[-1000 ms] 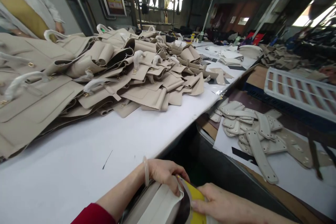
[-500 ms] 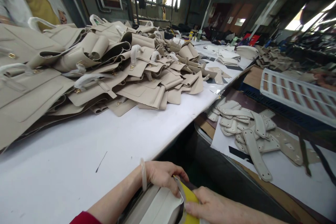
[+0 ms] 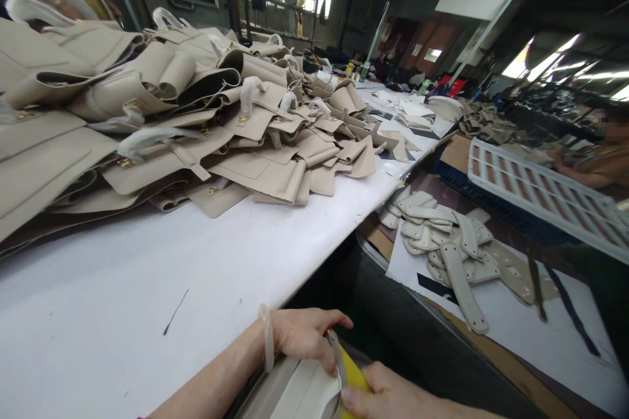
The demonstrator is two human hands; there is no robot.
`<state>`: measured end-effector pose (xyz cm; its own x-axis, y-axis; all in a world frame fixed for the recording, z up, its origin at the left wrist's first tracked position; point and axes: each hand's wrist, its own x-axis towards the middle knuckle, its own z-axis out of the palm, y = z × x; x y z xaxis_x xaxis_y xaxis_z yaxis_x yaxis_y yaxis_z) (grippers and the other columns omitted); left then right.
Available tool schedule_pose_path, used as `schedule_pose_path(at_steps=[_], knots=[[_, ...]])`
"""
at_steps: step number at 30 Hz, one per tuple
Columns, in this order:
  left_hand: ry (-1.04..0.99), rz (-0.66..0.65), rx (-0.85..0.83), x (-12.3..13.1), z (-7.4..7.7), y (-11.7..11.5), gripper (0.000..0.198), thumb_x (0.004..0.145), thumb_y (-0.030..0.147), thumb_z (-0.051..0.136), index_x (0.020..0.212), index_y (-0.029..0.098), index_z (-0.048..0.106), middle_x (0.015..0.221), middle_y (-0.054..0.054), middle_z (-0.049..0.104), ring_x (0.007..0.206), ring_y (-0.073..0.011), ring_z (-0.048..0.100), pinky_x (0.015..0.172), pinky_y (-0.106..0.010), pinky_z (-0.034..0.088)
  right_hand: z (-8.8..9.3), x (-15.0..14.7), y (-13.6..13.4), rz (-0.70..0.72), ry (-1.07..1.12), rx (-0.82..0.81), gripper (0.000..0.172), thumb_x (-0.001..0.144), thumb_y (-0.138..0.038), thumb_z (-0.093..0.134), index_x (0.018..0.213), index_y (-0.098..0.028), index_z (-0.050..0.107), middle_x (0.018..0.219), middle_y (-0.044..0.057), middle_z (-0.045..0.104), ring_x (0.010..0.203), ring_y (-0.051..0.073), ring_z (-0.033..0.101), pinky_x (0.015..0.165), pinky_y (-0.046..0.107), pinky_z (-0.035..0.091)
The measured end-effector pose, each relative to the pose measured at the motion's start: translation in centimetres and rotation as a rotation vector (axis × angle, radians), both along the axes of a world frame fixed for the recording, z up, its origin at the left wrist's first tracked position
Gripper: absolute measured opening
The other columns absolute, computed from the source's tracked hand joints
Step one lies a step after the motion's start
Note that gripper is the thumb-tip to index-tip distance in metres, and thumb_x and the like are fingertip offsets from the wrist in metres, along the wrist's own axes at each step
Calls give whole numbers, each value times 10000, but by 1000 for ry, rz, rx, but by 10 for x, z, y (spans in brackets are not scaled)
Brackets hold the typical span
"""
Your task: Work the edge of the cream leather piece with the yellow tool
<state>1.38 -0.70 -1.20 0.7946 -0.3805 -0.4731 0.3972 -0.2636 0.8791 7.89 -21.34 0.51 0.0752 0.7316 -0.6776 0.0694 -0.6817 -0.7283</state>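
Low in the view, a pale beige leather bag piece shows in part, its lower end cut off by the frame. My left hand, with a clear bangle on the wrist, lies over its upper edge. The thumb presses on the near side, while the index finger points out past the edge. A yellow strip runs along the bag piece's right edge. My right hand pinches this strip and the edge from the right, thumb in front. What its other fingers touch is hidden.
Beige leather bags with wrapped handles lie heaped on the white table. Right of it are riveted pale straps on a lower surface, two dark strips and a white slatted crate. A person is at far right.
The view has shifted slightly. My left index finger now stretches out straighter past the edge. My right hand still holds the yellow edge, a little lower in the picture.
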Motion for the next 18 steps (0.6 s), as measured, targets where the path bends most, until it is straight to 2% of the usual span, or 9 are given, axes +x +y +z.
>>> schedule_pose_path(at_steps=[4,7,10,12,14,16,18], knots=[[82,87,-154,-2,-9,-2,927,530,237,770,1402,236,456,944,-5,660,816,-191,580,665,-261,441,-3,-9,5,-101,56,-11,644,733,-792,575,689,-149,587,640,-15,455,557,76,320,496,192,264],[134,165,-329,-3,-11,-6,973,521,167,737,1424,200,377,919,-2,676,751,-162,570,660,-267,437,-19,-20,6,-214,158,83,768,662,-886,558,756,-132,662,684,14,526,597,89,373,551,194,321],[135,228,-414,-5,-9,-11,965,533,169,664,1429,182,305,848,19,664,720,-149,567,658,-267,440,-38,-30,6,-241,148,111,796,687,-887,537,811,-119,706,713,38,577,626,105,422,591,207,346],[100,293,-417,-8,-5,-12,901,562,187,638,1406,176,324,841,20,656,767,-152,582,708,-274,448,-48,-36,5,-253,135,93,824,686,-891,530,841,-105,725,728,57,614,634,116,470,601,214,363],[47,364,-374,-11,-1,-12,809,632,259,672,1377,155,373,891,-2,660,836,-164,599,783,-296,455,-53,-43,5,-322,123,62,842,668,-895,541,862,-98,732,764,82,651,660,145,537,608,230,397],[-10,443,-295,-16,5,-11,722,740,412,686,1350,127,426,983,-45,665,941,-188,608,876,-322,448,-54,-51,4,-422,95,28,784,688,-855,581,878,-109,729,818,104,679,736,193,603,634,249,443],[-62,532,-184,-24,12,-9,648,841,542,601,1318,120,482,1101,-89,659,1062,-220,589,962,-351,420,-51,-61,2,-486,84,21,677,749,-785,604,860,-127,724,820,107,688,809,228,639,671,265,474]])
